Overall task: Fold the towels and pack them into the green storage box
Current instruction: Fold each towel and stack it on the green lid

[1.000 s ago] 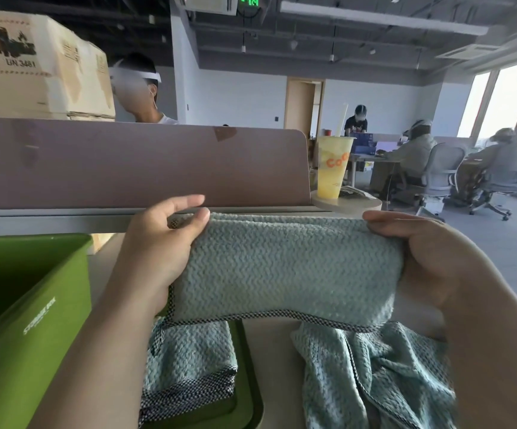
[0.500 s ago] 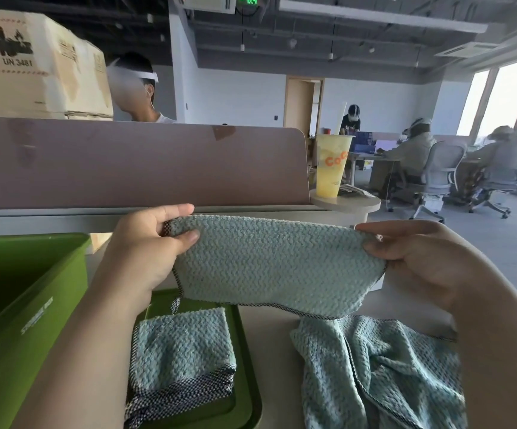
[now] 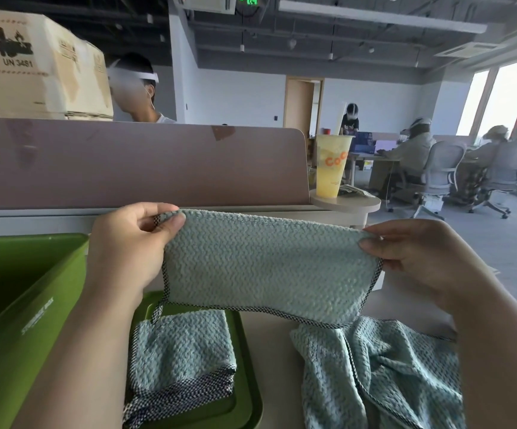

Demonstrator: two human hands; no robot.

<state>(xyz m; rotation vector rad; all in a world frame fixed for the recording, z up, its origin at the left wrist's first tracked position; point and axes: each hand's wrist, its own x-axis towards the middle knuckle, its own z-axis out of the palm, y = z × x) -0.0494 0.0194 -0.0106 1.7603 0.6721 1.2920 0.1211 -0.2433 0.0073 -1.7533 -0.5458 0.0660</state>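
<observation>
I hold a pale teal towel with a checked dark hem stretched in the air above the desk. My left hand pinches its upper left corner and my right hand pinches its upper right corner. Below it, a folded teal towel lies on the green lid. A crumpled heap of teal towels lies on the desk at the lower right. The green storage box stands open at the left, beside my left forearm.
A brown desk partition runs across behind the towel, with a cardboard carton on top at the left. A yellow drink cup stands on a round shelf at the partition's end. A person sits behind the partition; others sit on office chairs far right.
The held towel has come down a little and is stretched wider and flatter. Both hands have shifted their pinch to its top corners. More of the folded towel on the lid shows.
</observation>
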